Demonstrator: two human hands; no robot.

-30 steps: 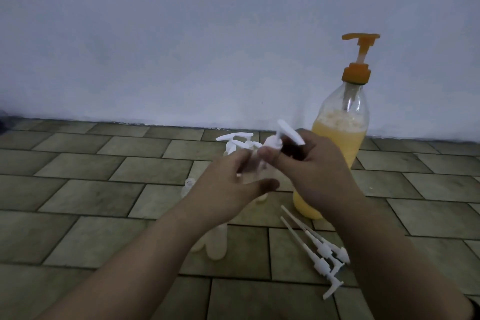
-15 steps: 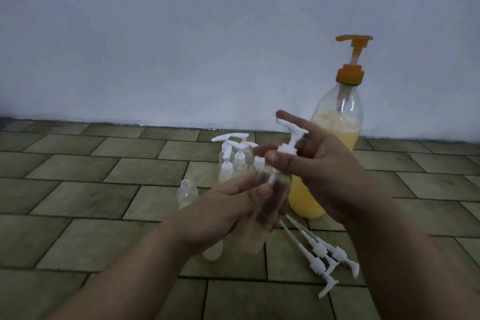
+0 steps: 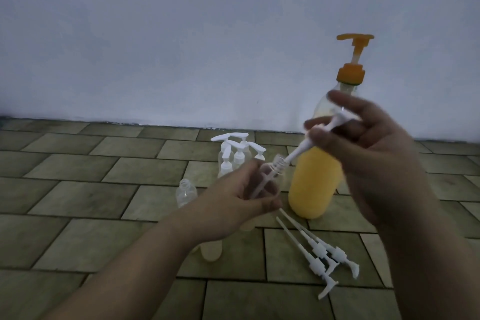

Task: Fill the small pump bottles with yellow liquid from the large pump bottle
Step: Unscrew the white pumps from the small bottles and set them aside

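Note:
My left hand (image 3: 233, 202) grips a small clear bottle (image 3: 272, 176), tilted with its threaded neck pointing up and to the right. My right hand (image 3: 368, 153) pinches a white pump head (image 3: 319, 132) and holds it lifted out of the neck, while its dip tube still runs down inside the bottle. The large pump bottle (image 3: 317, 182), with an orange pump and yellow liquid, stands on the floor just behind my hands.
Several small capped pump bottles (image 3: 235, 156) stand behind my left hand. One uncapped clear bottle (image 3: 185, 192) stands to their left. Three loose white pumps (image 3: 322, 254) lie on the tiled floor at the lower right. A pale wall (image 3: 181, 47) rises close behind.
My right hand has unscrewed the white pump and drawn it up and to the right, out of the small bottle. My left hand has lowered and tilted the bottle.

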